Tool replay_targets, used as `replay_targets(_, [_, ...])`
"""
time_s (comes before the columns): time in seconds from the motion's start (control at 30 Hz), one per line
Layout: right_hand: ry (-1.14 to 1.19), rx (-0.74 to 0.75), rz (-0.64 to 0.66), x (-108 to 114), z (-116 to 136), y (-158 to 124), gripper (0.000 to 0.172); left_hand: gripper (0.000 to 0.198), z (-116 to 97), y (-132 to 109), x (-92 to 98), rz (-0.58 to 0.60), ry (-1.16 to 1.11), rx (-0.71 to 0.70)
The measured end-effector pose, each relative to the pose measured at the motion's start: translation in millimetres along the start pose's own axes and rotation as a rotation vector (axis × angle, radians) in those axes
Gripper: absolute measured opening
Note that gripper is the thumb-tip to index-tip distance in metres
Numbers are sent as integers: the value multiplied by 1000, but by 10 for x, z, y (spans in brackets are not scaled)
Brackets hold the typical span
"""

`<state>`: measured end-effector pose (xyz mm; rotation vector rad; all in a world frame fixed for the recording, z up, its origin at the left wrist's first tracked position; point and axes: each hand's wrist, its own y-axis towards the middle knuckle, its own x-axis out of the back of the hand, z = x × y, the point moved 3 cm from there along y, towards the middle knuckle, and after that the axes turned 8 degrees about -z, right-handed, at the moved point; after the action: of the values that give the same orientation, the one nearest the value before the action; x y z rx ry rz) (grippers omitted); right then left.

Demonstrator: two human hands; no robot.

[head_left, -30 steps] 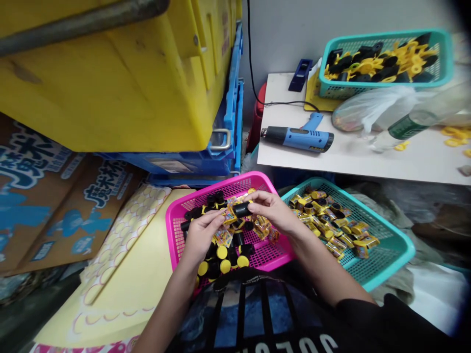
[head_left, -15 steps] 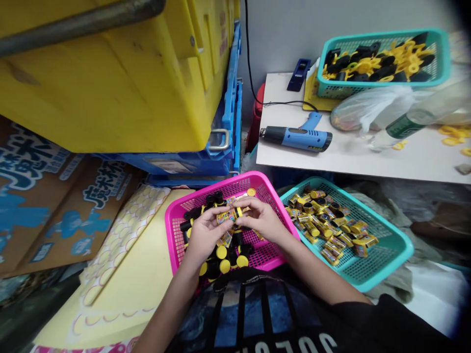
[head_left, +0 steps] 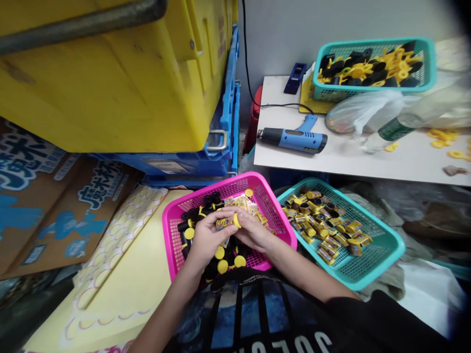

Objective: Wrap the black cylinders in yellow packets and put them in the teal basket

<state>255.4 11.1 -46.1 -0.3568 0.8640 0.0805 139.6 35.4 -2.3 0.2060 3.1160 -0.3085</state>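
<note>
Between both hands (head_left: pixel 209 240) (head_left: pixel 253 231), likely wrapped tube (head_left: pixel 227 223)

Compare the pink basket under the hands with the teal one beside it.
The pink basket holds black yellow-capped cylinders and some wrapped packets; the teal basket holds mainly wrapped yellow cylinders. The left hand and right hand are over the pink basket, not the teal basket. Both are shallow plastic mesh baskets.

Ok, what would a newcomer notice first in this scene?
The bright pink basket sits front and centre, where the left hand and right hand hold a small wrapped yellow-capped cylinder. A big yellow crate fills the upper left, and a blue heat gun lies on a white table at upper right.
</note>
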Motion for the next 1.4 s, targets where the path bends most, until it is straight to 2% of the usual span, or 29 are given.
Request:
replay_targets(0.23, [-74,10,-12,37,-15,-38,58,24,-4,-53,-12,26,25,-26])
replay_targets(0.33, [-170,46,-22,49,-10,-14,55,23,5,-46,-16,28,80,-77])
replay_targets(0.4, [-249,86,-51,33,28,7,50,24,-30,-28,-8,-31,177,-176])
replay_targets(0.47, [-337,151,-89,7,130,-4,47,27,-126,-11,-12,-81,346,-338])
replay_targets(0.53, [-458,242,-140,14,331,-88,45,35,-254,9,-35,-39,521,-513])
replay_targets(0.63, [-744,429,-317,201,844,-403,38,53,-377,81,0,79,646,-642])
replay_targets(0.7, [-1050,533,-513,429,1240,-693,38,48,-352,166,112,42,649,-575])
replay_targets(0.73, [-1278,531,-586,537,1399,-819,40,43,-303,209,173,19,638,-509])
replay_targets(0.8, [-1714,521,-673,673,1587,-977,44,34,-166,272,249,23,637,-389])
replay_targets(0.83, [-1855,517,-676,684,1594,-989,45,30,-98,289,256,50,659,-361])
replay_targets(0.9, [-1966,482,-549,581,1418,-857,42,23,8,298,218,136,740,-369])
replay_targets(1.0, [-1941,293,-188,236,816,-409,34,21,74,296,152,208,837,-410])
replay_targets(1.03, [-1989,222,-133,127,605,-251,35,21,75,299,150,205,851,-415])
replay_targets(1.07, [-2060,155,-115,42,415,-106,40,22,68,306,159,194,863,-420])
replay_targets(1.13, [-2167,29,-160,-42,134,115,48,22,42,330,196,169,895,-440])
replay_targets(1.2, [-2208,-34,-185,-44,-15,227,49,20,16,375,215,169,953,-470])
replay_targets(1.3, [-2177,9,-213,14,-17,207,47,21,18,514,123,233,1058,-491])
replay_targets(1.4, [-2067,96,-240,64,112,43,37,31,108,723,-113,360,1134,-414])
